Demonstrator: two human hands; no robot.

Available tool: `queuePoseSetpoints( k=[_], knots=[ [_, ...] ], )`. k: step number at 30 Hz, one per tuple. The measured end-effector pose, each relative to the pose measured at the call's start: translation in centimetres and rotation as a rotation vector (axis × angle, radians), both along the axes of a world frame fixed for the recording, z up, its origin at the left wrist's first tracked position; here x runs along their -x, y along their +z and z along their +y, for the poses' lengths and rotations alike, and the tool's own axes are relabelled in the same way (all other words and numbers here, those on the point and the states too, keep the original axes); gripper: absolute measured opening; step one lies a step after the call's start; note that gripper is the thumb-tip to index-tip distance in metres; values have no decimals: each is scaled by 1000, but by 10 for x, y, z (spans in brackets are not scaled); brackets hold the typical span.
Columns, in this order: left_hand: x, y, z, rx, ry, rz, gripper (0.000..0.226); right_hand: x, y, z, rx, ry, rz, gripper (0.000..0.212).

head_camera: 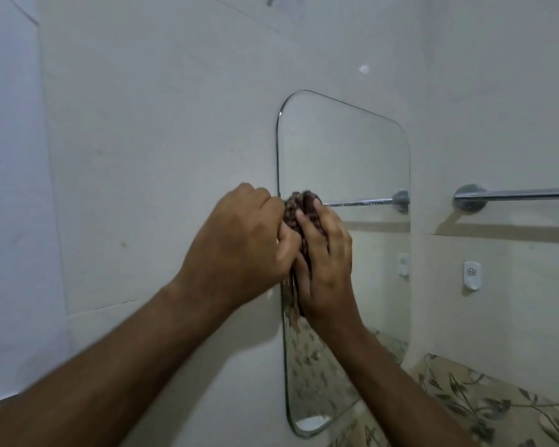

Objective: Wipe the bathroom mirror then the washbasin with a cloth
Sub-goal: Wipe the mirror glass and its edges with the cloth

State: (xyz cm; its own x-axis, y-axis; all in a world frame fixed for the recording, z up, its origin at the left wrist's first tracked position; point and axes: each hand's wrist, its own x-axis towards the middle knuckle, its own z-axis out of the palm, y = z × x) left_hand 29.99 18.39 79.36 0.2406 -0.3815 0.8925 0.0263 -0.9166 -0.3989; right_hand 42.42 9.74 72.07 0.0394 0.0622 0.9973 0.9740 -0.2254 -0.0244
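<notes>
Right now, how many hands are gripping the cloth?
2. The left hand grips the cloth from the left, at the mirror edge; the right hand grips it against the glass. Much of the cloth is hidden.

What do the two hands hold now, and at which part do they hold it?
Both hold one bunched dark cloth at the mirror: left hand grips its left side, right hand its right side.

wall | carries: mirror, towel rail, white hook
</notes>
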Motion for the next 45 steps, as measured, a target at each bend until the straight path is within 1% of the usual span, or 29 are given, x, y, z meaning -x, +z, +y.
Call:
queuePoseSetpoints(
  k=[4,7,10,12,15,17,19,22,24,26,28,31,34,37,39,42,45],
  knots=[
    [-10,40,0,-42,24,-49,19,-11,69,4,-66,-33,7,49],
    [-18,54,-1,-52,45,-79,21,-12,93,5,-67,-29,23,50],
    [-20,52,0,-82,66,-93,23,-11,72,-1,-32,-27,-18,50],
    [-19,52,0,-86,44,-107,26,-12,38,-3,-28,-47,-51,47],
    [-21,52,-2,-102,73,-118,27,-18,-6,-4,-17,-81,-69,45],
    [-22,51,-2,-81,98,-114,28,-21,-5,-4,-6,-88,-90,44],
    [-22,50,-2,-88,112,-107,29,-20,16,-3,-25,-75,-106,43],
    [-22,48,-2,-83,116,-108,25,-21,67,2,-72,-56,-87,46],
    [-24,48,-3,-62,104,-113,21,-24,104,5,-111,-51,-60,45],
    [-24,47,-2,-64,111,-112,22,-26,135,6,-140,-53,-58,42],
    [-25,47,-1,-63,102,-116,22,-27,150,6,-150,-53,-59,41],
    [-24,47,-2,-60,109,-126,22,-26,133,7,-160,-63,-41,42],
    [-20,45,-4,-119,83,-158,25,-21,72,6,-134,-46,-30,44],
    [-15,46,-7,-151,36,-158,38,-18,4,2,-98,-56,-41,44],
    [-15,46,-7,-153,36,-157,41,-20,-14,1,-70,-66,-45,44],
    [-15,46,-7,-141,38,-149,36,-20,11,0,-44,-40,-74,43],
    [-16,44,-6,-171,41,-169,33,-15,67,3,-48,-9,-67,46]
  ],
)
